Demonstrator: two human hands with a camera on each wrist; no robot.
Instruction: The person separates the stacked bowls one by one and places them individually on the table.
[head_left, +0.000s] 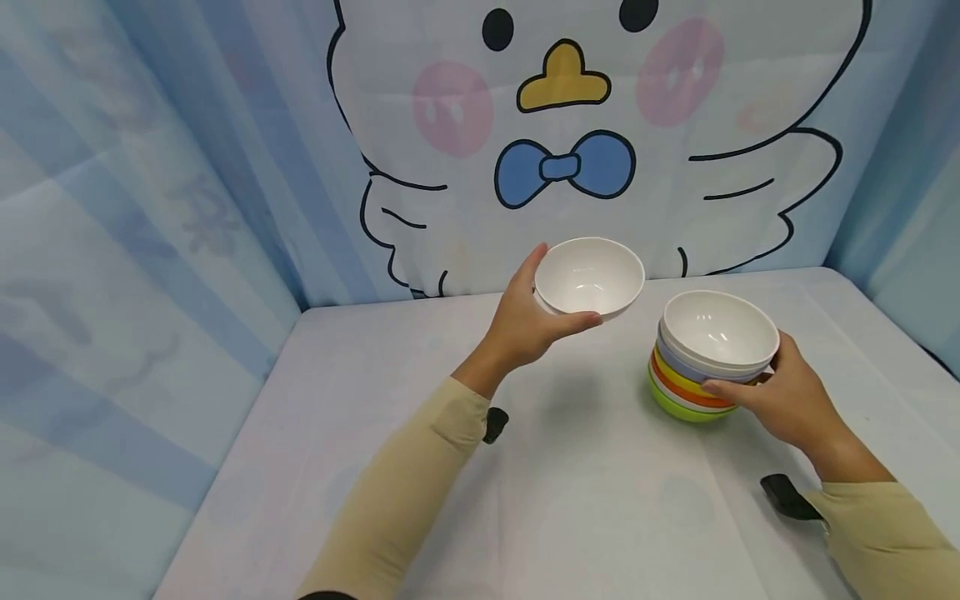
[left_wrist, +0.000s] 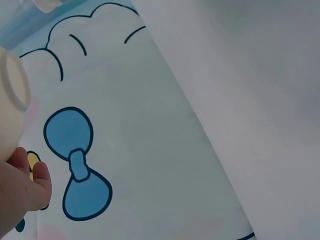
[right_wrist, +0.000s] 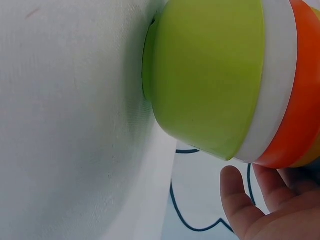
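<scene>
A white bowl (head_left: 588, 275), tilted so its inside shows, is held above the table by my left hand (head_left: 525, 321), thumb along the near side and fingers at its left. In the left wrist view only part of that bowl (left_wrist: 11, 110) and the fingers (left_wrist: 42, 182) appear. To the right stands a stack of bowls (head_left: 693, 385): green lowest, then white, orange, yellow, blue and white on top. My right hand (head_left: 795, 400) grips the stack's right side near the top, thumb across the front. The green bowl (right_wrist: 210, 80) looks close to the cloth in the right wrist view.
A pale cloth covers the table (head_left: 585, 500). Behind it hangs a backdrop with a cartoon bird and a blue bow tie (head_left: 561, 168). A blue striped curtain (head_left: 135, 333) closes off the left side, another the right. Dark straps hang near both wrists.
</scene>
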